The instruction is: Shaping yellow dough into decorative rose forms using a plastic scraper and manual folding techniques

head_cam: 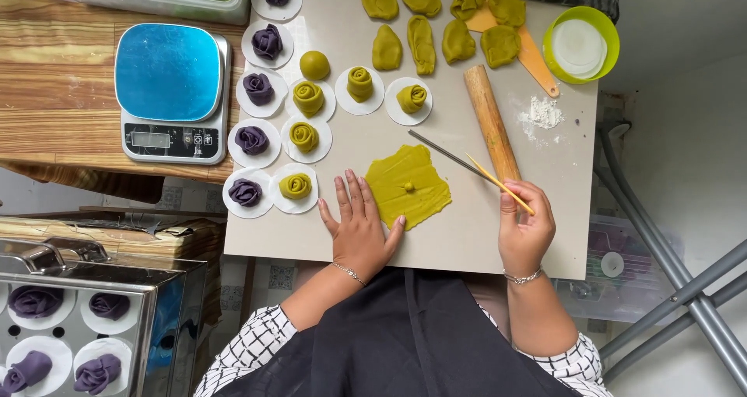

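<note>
Dough [408,185], flat and green, lies on the board [467,234] with a tiny ball in its middle. Left hand [359,224] rests flat and spread at its 8 o'clock edge. Right hand [527,227] pinches a chopstick [471,167] at 3 o'clock, by the roller [492,122].

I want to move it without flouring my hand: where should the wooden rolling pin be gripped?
Grip the rolling pin around its middle from above; it lies flat and bare there, with loose flour to one side.

Wooden table [47,94] on the left, grey metal legs [677,280] over pale floor [685,132]
</note>
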